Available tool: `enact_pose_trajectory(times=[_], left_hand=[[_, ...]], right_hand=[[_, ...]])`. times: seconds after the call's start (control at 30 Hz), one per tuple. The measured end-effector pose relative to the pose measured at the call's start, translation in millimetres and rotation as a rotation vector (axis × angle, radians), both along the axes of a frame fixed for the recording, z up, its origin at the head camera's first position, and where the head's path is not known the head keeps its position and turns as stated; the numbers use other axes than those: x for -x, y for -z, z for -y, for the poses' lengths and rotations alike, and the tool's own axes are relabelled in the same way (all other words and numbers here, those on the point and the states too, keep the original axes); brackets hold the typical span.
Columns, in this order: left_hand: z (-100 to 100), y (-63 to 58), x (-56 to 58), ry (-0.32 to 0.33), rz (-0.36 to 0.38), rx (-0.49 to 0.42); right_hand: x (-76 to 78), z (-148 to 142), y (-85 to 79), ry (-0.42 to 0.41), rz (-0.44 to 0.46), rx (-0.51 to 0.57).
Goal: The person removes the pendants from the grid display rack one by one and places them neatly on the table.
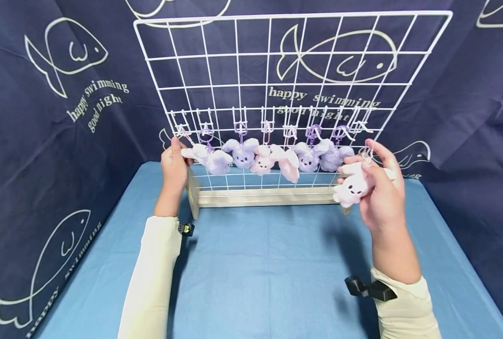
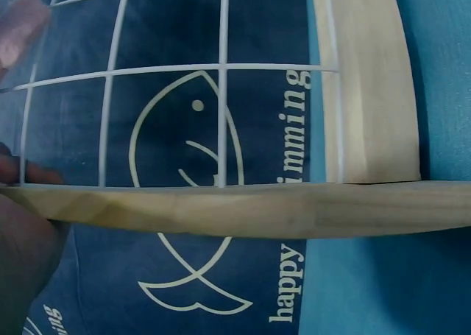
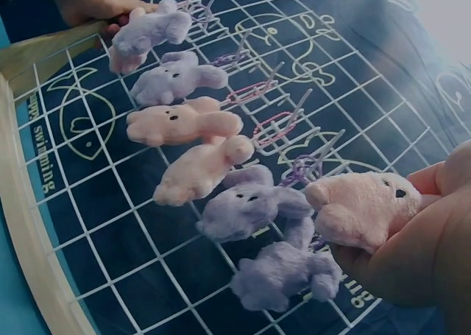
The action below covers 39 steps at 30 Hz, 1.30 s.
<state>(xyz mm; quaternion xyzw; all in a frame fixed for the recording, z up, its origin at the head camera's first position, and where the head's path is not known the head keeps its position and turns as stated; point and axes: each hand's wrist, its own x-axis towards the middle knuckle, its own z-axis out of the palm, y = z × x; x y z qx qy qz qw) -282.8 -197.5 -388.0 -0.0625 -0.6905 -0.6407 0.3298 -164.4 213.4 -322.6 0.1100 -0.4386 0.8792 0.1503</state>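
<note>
My right hand grips a pink plush bunny keychain by its body, with its bead chain up at the fingertips. This bunny is just in front of the right end of a white wire grid rack. At the rack's left end, my left hand holds the wooden side post, with fingers on both sides of it. Between the hands hangs a row of plush bunnies, among them a lilac bunny and a pink bunny, on hooks by chains.
The rightmost hook juts out near my right fingertips. A wooden base bar runs along the rack's bottom, on a blue cloth. Behind stands a dark blue fabric backdrop printed with fish.
</note>
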Motion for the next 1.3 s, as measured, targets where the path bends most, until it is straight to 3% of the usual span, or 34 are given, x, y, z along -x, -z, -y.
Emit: enact_pose_trajectory(times=[0.27, 0.47, 0.6, 0.77, 0.97, 1.3], left_hand=[[-3.6, 5.4, 3.9, -0.051, -0.038, 0.009], [-14.2, -1.7, -4.3, -0.157, -0.041, 0.041], [-19.1, -7.5, -11.2, -0.182, -0.066, 0.047], [-14.9, 2.7, 0.4, -0.212, -0.074, 0.064], [-10.8, 10.3, 10.7, -0.255, -0.106, 0.111], [-13.3, 11.5, 7.8, -0.296, -0.108, 0.186]], right_hand=[[-5.9, -2.0, -2.4, -0.030, -0.042, -0.024], [-5.8, -3.0, 8.1, -0.003, -0.017, -0.225], [-4.1, -5.7, 14.4, -0.017, -0.021, -0.353], [-0.5, -11.5, 26.0, -0.059, -0.034, -0.483], [-0.4, -16.2, 46.3, -0.051, 0.051, -0.603], [-1.9, -18.6, 61.5, -0.052, 0.220, -0.868]])
